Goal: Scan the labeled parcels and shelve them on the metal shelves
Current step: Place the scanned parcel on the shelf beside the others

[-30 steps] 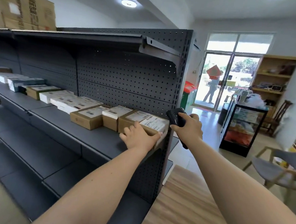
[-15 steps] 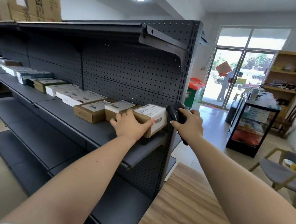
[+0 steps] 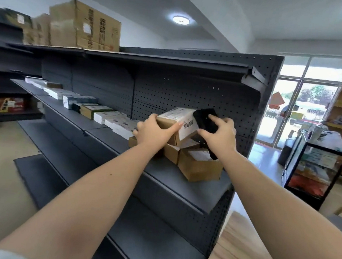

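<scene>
My left hand (image 3: 155,132) grips a small brown labeled parcel (image 3: 177,119), lifted and tilted above the middle shelf (image 3: 182,182) of the dark metal rack. Its white barcode label faces right. My right hand (image 3: 218,136) holds a black handheld scanner (image 3: 205,121) right against the parcel's labeled end. Beneath the raised parcel, three brown parcels sit on the shelf, the nearest one (image 3: 200,165) close to the shelf's right end. A row of white and brown parcels (image 3: 106,116) runs leftward along the same shelf.
Large cardboard cartons (image 3: 84,26) stand on the top shelf. Lower shelves (image 3: 154,243) lie below. A wooden tabletop (image 3: 238,251) is at the lower right. A glass display case (image 3: 313,169) stands right, before a glass door (image 3: 284,115).
The end parcel was resting on the shelf under my left hand; now it is lifted and tilted, with the scanner brought against its label. The view has swung left and upward.
</scene>
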